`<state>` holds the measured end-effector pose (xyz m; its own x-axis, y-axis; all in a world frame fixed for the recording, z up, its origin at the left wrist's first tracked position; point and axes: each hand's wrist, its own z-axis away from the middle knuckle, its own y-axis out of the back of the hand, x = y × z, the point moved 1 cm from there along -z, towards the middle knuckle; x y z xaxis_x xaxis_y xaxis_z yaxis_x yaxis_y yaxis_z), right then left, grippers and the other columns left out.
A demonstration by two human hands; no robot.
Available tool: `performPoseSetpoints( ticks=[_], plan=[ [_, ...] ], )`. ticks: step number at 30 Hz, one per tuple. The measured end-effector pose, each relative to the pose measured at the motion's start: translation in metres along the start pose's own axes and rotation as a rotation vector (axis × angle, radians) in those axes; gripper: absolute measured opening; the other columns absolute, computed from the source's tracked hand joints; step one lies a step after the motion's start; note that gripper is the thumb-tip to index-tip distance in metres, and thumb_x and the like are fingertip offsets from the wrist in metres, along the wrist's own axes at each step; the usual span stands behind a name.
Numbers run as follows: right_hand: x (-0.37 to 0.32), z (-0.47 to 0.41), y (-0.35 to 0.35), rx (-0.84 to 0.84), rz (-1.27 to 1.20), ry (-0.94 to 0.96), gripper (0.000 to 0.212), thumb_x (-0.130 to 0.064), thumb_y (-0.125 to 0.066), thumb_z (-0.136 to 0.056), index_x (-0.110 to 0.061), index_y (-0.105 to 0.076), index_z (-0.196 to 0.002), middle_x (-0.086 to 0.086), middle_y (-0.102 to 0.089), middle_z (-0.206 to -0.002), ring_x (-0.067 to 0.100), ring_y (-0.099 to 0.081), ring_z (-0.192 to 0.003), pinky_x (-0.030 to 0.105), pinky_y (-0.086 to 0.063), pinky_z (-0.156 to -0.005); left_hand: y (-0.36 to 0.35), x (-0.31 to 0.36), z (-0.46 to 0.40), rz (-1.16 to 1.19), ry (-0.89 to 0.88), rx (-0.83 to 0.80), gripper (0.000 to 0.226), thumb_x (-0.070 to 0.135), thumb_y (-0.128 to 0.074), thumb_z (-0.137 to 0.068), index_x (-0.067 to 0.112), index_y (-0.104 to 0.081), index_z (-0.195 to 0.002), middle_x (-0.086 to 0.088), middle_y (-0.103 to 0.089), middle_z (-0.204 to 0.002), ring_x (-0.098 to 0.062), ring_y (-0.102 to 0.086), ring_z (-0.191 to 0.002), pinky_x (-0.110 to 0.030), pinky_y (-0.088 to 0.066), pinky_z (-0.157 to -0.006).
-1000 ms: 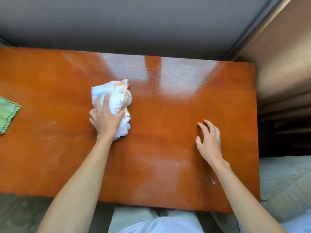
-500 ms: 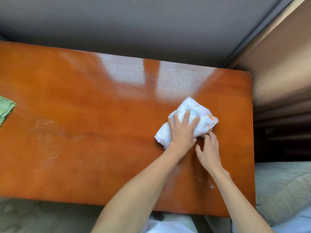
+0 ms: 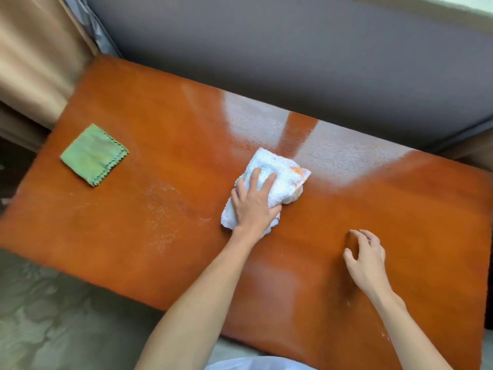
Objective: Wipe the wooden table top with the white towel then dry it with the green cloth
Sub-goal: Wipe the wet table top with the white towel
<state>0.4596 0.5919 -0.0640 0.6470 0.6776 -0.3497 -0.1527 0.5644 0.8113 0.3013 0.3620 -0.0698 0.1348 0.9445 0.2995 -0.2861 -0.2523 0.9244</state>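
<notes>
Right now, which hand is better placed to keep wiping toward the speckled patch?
Left. The left hand already presses the white towel beside the speckled patch; the right hand rests bare, farther away.

The left hand (image 3: 253, 202) presses flat on the bunched white towel (image 3: 277, 180) near the middle of the wooden table top (image 3: 160, 129). The right hand (image 3: 366, 260) rests its fingertips on the bare wood, apart from the towel. The folded green cloth (image 3: 94, 154) lies well to the left, untouched.
</notes>
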Motion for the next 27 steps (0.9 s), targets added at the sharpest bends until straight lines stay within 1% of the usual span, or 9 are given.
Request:
performPoseSetpoints(
  ticks=[4,8,11,14,16,19,23,25,27],
  plan=[
    [-0.059,-0.003,-0.021,-0.037,-0.009,0.1,0.044,-0.015,-0.053,-0.094,-0.017,-0.047,-0.138,0.003,-0.031,-0.151,0.028,-0.023,-0.139,0.044,-0.027,-0.113,0.036,-0.098,-0.012,0.029,0.189,0.092,0.072,0.057,-0.069,-0.079,0.046,-0.04,-0.144,0.007,-0.027,-0.158,-0.032,-0.036,-0.129,-0.043,-0.037,-0.097],
    [-0.101,-0.006,-0.038,-0.048,-0.018,0.128,0.045,-0.015,-0.052,-0.094,-0.018,-0.047,-0.138,0.001,-0.03,-0.152,0.024,-0.021,-0.14,0.041,-0.025,-0.115,0.064,-0.178,-0.031,0.081,0.253,0.16,0.069,0.057,-0.069,-0.081,0.04,-0.044,-0.143,0.004,-0.032,-0.156,-0.033,-0.038,-0.129,-0.047,-0.037,-0.099],
    [-0.116,-0.006,-0.046,-0.033,-0.037,0.116,0.045,-0.016,-0.052,-0.094,-0.019,-0.048,-0.138,0.001,-0.03,-0.152,0.024,-0.021,-0.14,0.041,-0.026,-0.116,0.065,-0.188,-0.041,0.084,0.295,0.154,0.068,0.05,-0.072,-0.08,0.039,-0.045,-0.141,0.002,-0.03,-0.154,-0.035,-0.035,-0.129,-0.051,-0.037,-0.1],
    [-0.123,0.002,-0.05,-0.033,-0.053,0.095,0.046,-0.015,-0.052,-0.093,-0.018,-0.047,-0.138,0.002,-0.031,-0.152,0.024,-0.022,-0.14,0.04,-0.026,-0.115,0.055,-0.159,-0.038,0.076,0.369,0.165,0.067,0.046,-0.072,-0.08,0.037,-0.046,-0.141,-0.002,-0.031,-0.155,-0.041,-0.036,-0.126,-0.053,-0.038,-0.098],
    [-0.123,0.008,-0.051,-0.044,-0.063,0.09,0.046,-0.015,-0.052,-0.093,-0.018,-0.047,-0.139,0.001,-0.031,-0.152,0.023,-0.023,-0.14,0.038,-0.025,-0.115,0.044,-0.128,-0.03,0.064,0.314,0.149,0.067,0.046,-0.071,-0.08,0.038,-0.046,-0.142,-0.003,-0.031,-0.155,-0.042,-0.036,-0.127,-0.052,-0.036,-0.099],
    [-0.115,0.018,-0.049,-0.065,-0.048,0.075,0.047,-0.017,-0.052,-0.094,-0.02,-0.045,-0.14,-0.002,-0.03,-0.153,0.019,-0.023,-0.14,0.035,-0.025,-0.115,0.024,-0.063,-0.017,-0.004,0.162,0.019,0.074,0.049,-0.068,-0.079,0.046,-0.036,-0.146,0.001,-0.023,-0.16,-0.041,-0.028,-0.136,-0.049,-0.029,-0.105],
    [-0.1,0.015,-0.045,-0.028,-0.058,0.111,0.048,-0.01,-0.056,-0.091,-0.014,-0.047,-0.138,0.003,-0.037,-0.147,0.023,-0.031,-0.136,0.029,-0.024,-0.111,-0.005,0.026,0.002,-0.092,-0.147,-0.188,0.082,0.052,-0.065,-0.082,0.049,-0.018,-0.149,0.002,-0.007,-0.163,-0.043,-0.017,-0.141,-0.052,-0.023,-0.112],
    [-0.096,0.012,-0.044,0.024,-0.118,0.076,0.043,-0.005,-0.057,-0.088,-0.009,-0.051,-0.13,0.008,-0.043,-0.139,0.028,-0.039,-0.13,0.03,-0.028,-0.105,-0.011,0.04,0.006,-0.136,-0.302,-0.261,0.084,0.049,-0.067,-0.082,0.047,-0.018,-0.15,0.001,-0.007,-0.164,-0.043,-0.017,-0.141,-0.053,-0.024,-0.11],
    [-0.096,0.01,-0.043,0.05,-0.132,0.032,0.038,-0.004,-0.057,-0.087,-0.008,-0.052,-0.125,0.011,-0.046,-0.134,0.029,-0.041,-0.126,0.033,-0.031,-0.103,-0.008,0.037,0.003,-0.137,-0.353,-0.252,0.083,0.048,-0.068,-0.08,0.048,-0.022,-0.149,0.004,-0.01,-0.163,-0.04,-0.023,-0.138,-0.047,-0.03,-0.104]
  ],
)
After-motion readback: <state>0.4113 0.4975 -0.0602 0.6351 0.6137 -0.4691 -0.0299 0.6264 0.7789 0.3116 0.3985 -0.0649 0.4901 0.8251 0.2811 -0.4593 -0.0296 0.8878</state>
